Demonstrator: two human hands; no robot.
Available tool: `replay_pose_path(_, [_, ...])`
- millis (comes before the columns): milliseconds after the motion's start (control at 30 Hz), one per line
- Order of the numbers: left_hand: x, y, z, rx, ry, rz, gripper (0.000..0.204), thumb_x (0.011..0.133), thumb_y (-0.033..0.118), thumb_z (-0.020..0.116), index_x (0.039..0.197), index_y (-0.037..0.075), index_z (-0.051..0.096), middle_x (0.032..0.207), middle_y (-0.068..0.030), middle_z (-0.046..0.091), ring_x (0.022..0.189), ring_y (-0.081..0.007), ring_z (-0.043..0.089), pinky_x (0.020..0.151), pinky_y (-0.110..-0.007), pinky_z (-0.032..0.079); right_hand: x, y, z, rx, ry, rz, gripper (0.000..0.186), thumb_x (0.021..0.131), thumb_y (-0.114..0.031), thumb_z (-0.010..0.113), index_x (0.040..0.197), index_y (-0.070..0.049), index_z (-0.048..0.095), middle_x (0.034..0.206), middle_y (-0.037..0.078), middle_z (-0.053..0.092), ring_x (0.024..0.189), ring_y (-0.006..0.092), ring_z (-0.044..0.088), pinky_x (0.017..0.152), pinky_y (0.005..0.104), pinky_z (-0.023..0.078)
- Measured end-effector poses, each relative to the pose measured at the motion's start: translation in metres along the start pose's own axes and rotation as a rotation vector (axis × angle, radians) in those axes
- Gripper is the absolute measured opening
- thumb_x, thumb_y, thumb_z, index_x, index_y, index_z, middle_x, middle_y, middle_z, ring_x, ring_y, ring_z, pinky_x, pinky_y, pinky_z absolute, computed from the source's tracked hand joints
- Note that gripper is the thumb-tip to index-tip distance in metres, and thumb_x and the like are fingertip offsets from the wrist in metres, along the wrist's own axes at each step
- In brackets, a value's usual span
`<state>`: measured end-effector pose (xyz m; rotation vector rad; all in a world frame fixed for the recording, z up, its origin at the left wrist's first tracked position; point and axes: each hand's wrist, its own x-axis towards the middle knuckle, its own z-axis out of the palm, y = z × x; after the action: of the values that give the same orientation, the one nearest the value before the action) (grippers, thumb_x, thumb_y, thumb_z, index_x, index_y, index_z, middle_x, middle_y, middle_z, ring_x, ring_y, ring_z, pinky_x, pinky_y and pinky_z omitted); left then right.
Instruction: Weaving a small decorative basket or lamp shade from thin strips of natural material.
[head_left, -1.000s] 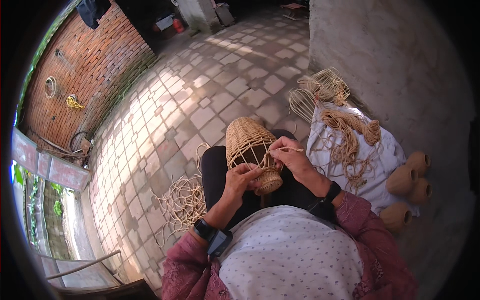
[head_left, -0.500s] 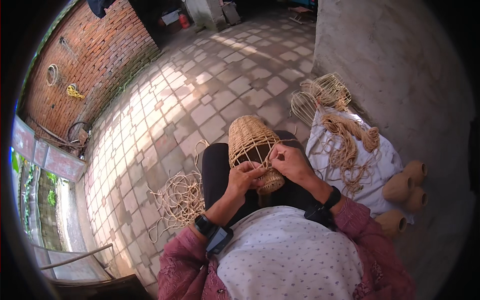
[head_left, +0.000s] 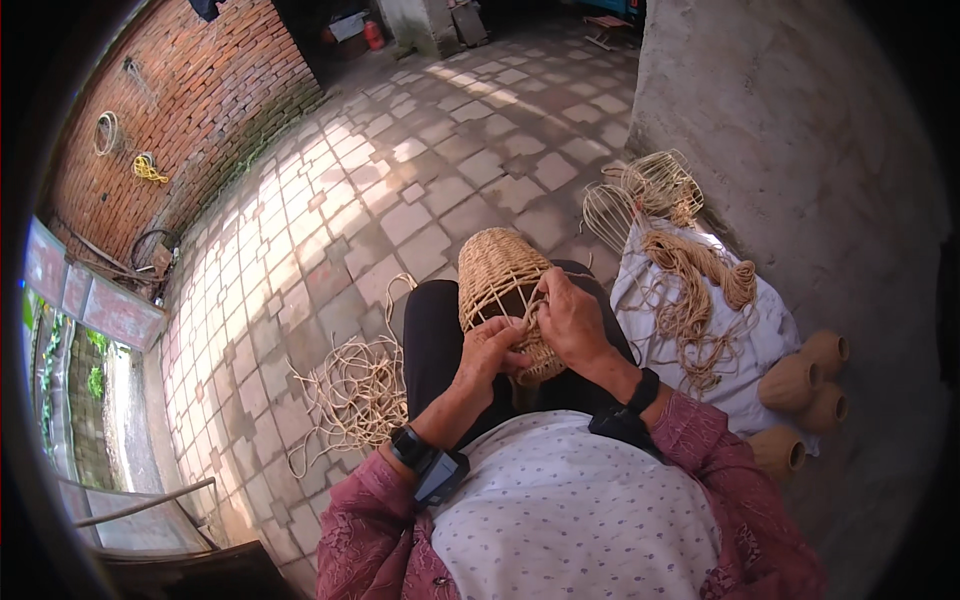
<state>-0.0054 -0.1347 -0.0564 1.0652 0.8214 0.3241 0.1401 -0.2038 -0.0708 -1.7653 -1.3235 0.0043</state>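
Note:
A tan basket point(head_left: 497, 262) woven of cord over a ribbed frame rests on my lap between my legs. Its far part is closely woven, while bare ribs show across an open band in the middle. My left hand point(head_left: 488, 350) grips the left side of the basket's narrow near end, thumb and fingers pressed together on it. Over the right of the open band, my right hand point(head_left: 570, 318) is closed in a pinch on a strand of cord at the ribs. Its fingers partly hide the cord and the weave beneath.
Loose cord point(head_left: 355, 395) lies heaped on the paving left of my leg. At right, a white cloth point(head_left: 765, 312) bears cord hanks point(head_left: 690, 262). Beyond are wire frames point(head_left: 655, 185); beside the cloth stand several tan pots point(head_left: 790, 382). A wall point(head_left: 790, 150) rises at right.
My right hand has turned and come down against the ribs, covering more of the weave and the near end. My left hand keeps its place on the basket.

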Motion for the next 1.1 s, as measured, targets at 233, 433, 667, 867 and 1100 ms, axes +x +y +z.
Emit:
replay_pose_path(233, [-0.001, 0.008, -0.009, -0.009, -0.056, -0.026, 0.021, 0.088, 0.027, 0.060, 0.098, 0.008, 0.064, 0.086, -0.0024, 0.066, 0.058, -0.0111, 0.063, 0.057, -0.022, 0.051, -0.001, 0.000, 0.000, 0.115, -0.006, 0.105, 0.030, 0.075, -0.001, 0.062, 0.100, -0.005, 0.047, 0.073, 0.013, 0.059, 0.070, 0.0341, 0.062, 0.063, 0.0411, 0.049])
replay_pose_path(433, [-0.010, 0.011, -0.020, -0.032, -0.065, -0.076, 0.024, 0.088, 0.027, 0.059, 0.101, 0.008, 0.064, 0.090, -0.0019, 0.066, 0.058, -0.0108, 0.063, 0.058, -0.023, 0.052, -0.014, -0.016, -0.025, 0.366, -0.118, 0.292, 0.035, 0.076, 0.000, 0.065, 0.107, -0.004, 0.050, 0.069, 0.007, 0.058, 0.061, 0.0206, 0.061, 0.059, 0.0324, 0.049])
replay_pose_path(667, [-0.015, 0.006, -0.019, -0.059, -0.056, -0.087, 0.020, 0.089, 0.024, 0.056, 0.100, 0.008, 0.062, 0.086, -0.0002, 0.064, 0.056, -0.0088, 0.060, 0.058, -0.023, 0.051, -0.021, -0.020, -0.042, 0.452, -0.132, 0.230, 0.039, 0.079, 0.004, 0.060, 0.117, 0.000, 0.051, 0.071, 0.005, 0.058, 0.060, 0.0098, 0.057, 0.057, 0.0251, 0.047])
replay_pose_path(867, [-0.010, -0.011, -0.033, -0.248, -0.019, -0.174, 0.019, 0.091, 0.024, 0.053, 0.104, 0.011, 0.058, 0.089, -0.0010, 0.066, 0.059, -0.0091, 0.062, 0.060, -0.025, 0.053, -0.021, 0.000, -0.036, 0.617, -0.284, 0.309, 0.042, 0.082, 0.002, 0.059, 0.123, 0.001, 0.049, 0.082, 0.000, 0.056, 0.068, 0.0059, 0.053, 0.061, 0.0191, 0.043])
replay_pose_path(1100, [-0.035, 0.006, -0.035, -0.149, 0.054, -0.175, 0.023, 0.089, 0.013, 0.055, 0.112, 0.007, 0.055, 0.092, -0.0054, 0.066, 0.068, -0.0131, 0.066, 0.059, -0.024, 0.055, -0.022, 0.009, -0.036, 1.040, -0.423, 0.576, 0.025, 0.085, -0.006, 0.061, 0.108, 0.001, 0.058, 0.084, -0.001, 0.057, 0.068, 0.0048, 0.052, 0.059, 0.0178, 0.044])
